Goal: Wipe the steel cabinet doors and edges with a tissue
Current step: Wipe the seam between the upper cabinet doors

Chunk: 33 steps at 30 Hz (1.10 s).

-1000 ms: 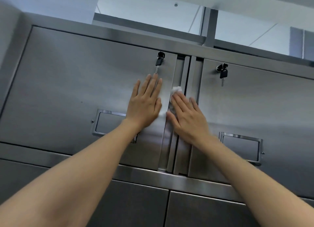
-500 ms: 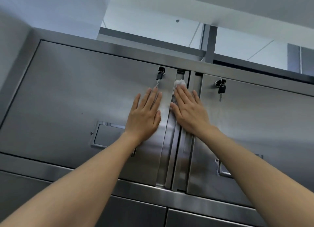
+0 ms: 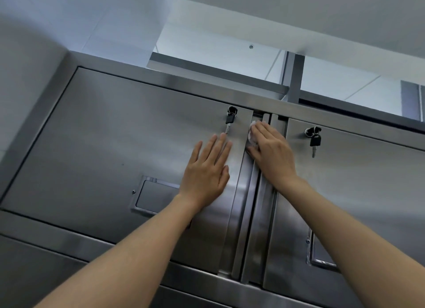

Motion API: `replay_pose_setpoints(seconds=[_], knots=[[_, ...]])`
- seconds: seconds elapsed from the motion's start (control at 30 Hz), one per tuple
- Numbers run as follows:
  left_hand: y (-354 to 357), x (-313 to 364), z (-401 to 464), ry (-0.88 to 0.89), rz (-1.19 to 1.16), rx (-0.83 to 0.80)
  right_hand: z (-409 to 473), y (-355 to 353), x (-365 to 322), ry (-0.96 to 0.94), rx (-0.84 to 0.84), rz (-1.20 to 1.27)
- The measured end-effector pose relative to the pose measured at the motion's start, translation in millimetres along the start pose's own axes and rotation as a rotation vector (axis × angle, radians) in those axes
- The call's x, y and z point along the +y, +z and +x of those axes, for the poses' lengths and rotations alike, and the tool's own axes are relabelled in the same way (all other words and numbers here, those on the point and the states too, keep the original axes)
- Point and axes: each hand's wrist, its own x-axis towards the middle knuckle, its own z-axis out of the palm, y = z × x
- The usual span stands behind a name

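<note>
Tissue (image 3: 251,139): white, crumpled wad, mostly hidden under your right hand (image 3: 271,151), pressed onto vertical centre edge (image 3: 257,192) between left door (image 3: 128,146) and right door (image 3: 363,181), near top. Right fingers together, flat, pinning tissue to steel. Left hand (image 3: 207,169) flat on left door, fingers slightly apart, holding nothing, just below hanging key (image 3: 230,121). Step: edge wiping. Next likely: reach top of seam, keep pressure, avoid knocking key.

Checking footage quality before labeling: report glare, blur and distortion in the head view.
Head view: bright glare streaks run down the folded edge of the left door; wide-angle bending curves the cabinet frame at left; right hand and tissue slightly soft, the left hand sharper; light even, shadows faint.
</note>
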Motion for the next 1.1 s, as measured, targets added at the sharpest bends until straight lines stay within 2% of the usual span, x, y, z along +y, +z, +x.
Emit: replay_pose_setpoints(seconds=[0.33,0.47,0.67,0.9,1.1], knots=[[1,0,0,0.006,0.013,-0.005,15,-6,5,0.002,0.037,0.007],[-1,1,1,0.003,0.012,-0.002,26,-11,16,0.014,-0.089,0.078],[-2,1,1,-0.006,0.020,-0.021,39,-14,29,-0.129,-0.202,0.084],[0,4,1,0.006,0.026,-0.007,31,-8,35,-0.164,-0.124,0.133],[0,1,1,0.013,0.043,-0.014,15,10,27,-0.078,0.062,0.212]])
